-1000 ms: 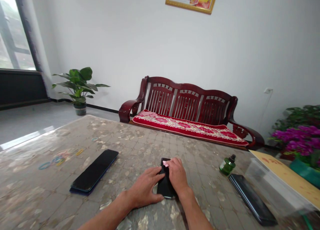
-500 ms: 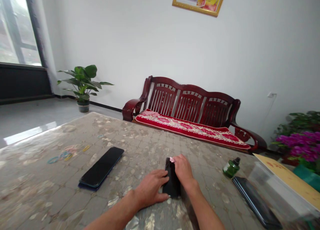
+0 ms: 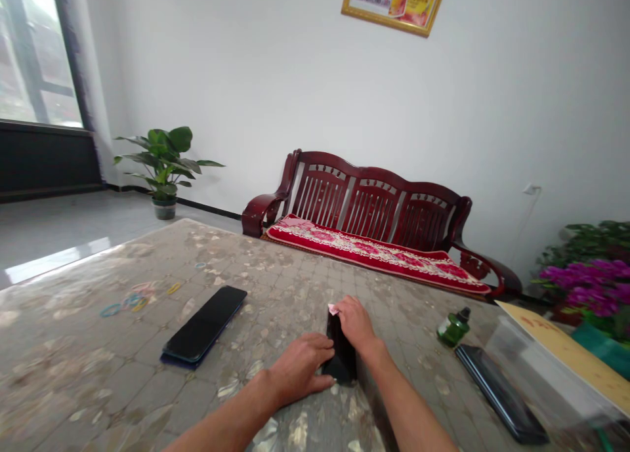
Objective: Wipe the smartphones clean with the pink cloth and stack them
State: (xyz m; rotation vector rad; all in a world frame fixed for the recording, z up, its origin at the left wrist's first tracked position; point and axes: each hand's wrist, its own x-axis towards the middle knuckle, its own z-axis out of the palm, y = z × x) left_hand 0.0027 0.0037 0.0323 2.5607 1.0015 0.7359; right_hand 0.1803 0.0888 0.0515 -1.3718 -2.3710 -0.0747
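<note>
Between the two hands, flat on the bench (image 3: 275, 294), lies a black phone (image 3: 343, 359), and its place in that gap is the relation that matters. Its long axis runs away from the person, the far end leaning slightly to the left, so one long side faces each hand. The left hand (image 3: 303, 368) is palm-down beside the nearer half, its fingers parted from the thumb in a loose curve; the fingertips meet the left long side and the thumb reaches toward the near corner, apparently steadying the phone rather than wrapping it. The right hand (image 3: 356, 324) sits farther out, over the far right part, fingers bent and closed on a small pink cloth (image 3: 333, 309) that pokes out at the far end; whether the cloth presses on the glass there cannot be told. Neither hand has a clear lead in nearness: the left is closer to the near end, the right to the far one, with the bare dark screen showing between them. Well to the left of the left hand rests a second phone (image 3: 207, 326), slanting away to the right, while a green bottle (image 3: 453, 328) and a long dark case (image 3: 499, 393) lie well to the right of the right hand.
</note>
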